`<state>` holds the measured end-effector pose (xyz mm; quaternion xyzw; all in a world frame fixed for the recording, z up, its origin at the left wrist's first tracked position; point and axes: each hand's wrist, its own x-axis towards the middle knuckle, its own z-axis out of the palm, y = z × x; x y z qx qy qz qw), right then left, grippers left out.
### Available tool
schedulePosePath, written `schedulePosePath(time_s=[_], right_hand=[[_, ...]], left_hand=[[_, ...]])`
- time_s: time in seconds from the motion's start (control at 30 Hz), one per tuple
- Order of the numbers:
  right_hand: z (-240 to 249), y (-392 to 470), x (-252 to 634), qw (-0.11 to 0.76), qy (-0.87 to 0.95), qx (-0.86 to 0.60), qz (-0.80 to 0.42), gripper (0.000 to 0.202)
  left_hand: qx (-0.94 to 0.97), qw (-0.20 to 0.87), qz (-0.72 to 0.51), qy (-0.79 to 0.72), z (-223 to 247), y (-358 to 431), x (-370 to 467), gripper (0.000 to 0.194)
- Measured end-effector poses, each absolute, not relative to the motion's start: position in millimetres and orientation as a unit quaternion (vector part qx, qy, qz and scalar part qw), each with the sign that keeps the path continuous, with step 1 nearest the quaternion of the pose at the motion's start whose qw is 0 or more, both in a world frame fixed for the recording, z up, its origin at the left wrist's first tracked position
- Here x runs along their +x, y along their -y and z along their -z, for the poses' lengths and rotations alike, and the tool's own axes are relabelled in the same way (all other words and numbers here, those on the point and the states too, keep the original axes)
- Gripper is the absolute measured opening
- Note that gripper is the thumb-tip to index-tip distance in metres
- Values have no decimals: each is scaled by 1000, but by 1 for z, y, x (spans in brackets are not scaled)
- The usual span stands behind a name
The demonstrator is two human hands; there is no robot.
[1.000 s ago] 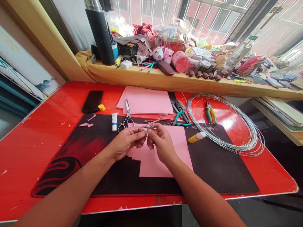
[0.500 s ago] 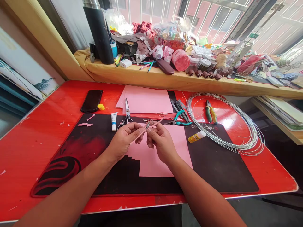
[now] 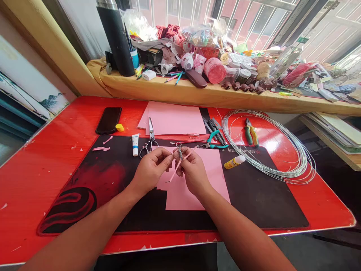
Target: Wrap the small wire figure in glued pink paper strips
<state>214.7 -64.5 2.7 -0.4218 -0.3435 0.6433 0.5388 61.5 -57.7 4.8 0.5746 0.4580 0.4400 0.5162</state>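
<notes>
Over the pink paper (image 3: 197, 188), my two hands meet around a small twisted wire piece (image 3: 180, 152) with a loop at its top. A thin pink-wrapped wire (image 3: 175, 171) crosses it at a slant, its bare tip pointing down to the left. My right hand (image 3: 194, 169) is closed, pinching the twisted piece and the pink-wrapped wire where they cross. The thumb and forefinger of my left hand (image 3: 153, 165) are pressed together at the twisted wire's left side; their exact hold is partly hidden. Scissors (image 3: 151, 135) lie behind my left hand.
Teal-handled pliers (image 3: 213, 140), a glue stick (image 3: 234, 162), a wire coil (image 3: 299, 165) and green-yellow pliers (image 3: 251, 133) lie to the right. A white tube (image 3: 135, 145) and a phone (image 3: 108, 120) are left. More pink sheets (image 3: 175, 118) lie behind. The sill (image 3: 169, 90) is crowded.
My left hand has let go of the pink-wrapped wire and moved its fingertips to the twisted wire. The twisted piece has turned more upright, and the pink wire's lower end is exposed.
</notes>
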Motion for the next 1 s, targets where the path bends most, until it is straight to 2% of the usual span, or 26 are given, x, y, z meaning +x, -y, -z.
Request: schedulePosePath(time_s=[0.2, 0.4, 0.47, 0.57, 0.8, 1.0], right_hand=[[-4, 66, 214, 541, 338, -435, -636, 16], [-3, 66, 212, 544, 334, -441, -631, 17], [-3, 66, 211, 544, 332, -442, -631, 17], [-3, 65, 212, 547, 324, -441, -633, 16], [-6, 64, 215, 554, 317, -411, -651, 14], [-8, 66, 216, 543, 322, -372, -680, 18]], left_hand=[[619, 431, -437, -489, -3, 63, 62, 25], [678, 303, -437, -508, -5, 67, 64, 17], [677, 303, -436, -510, -5, 67, 65, 16], [639, 383, -433, -508, -3, 63, 65, 22], [434, 689, -422, -398, 3, 49, 62, 38], [303, 800, -382, -350, 5, 48, 58, 38]])
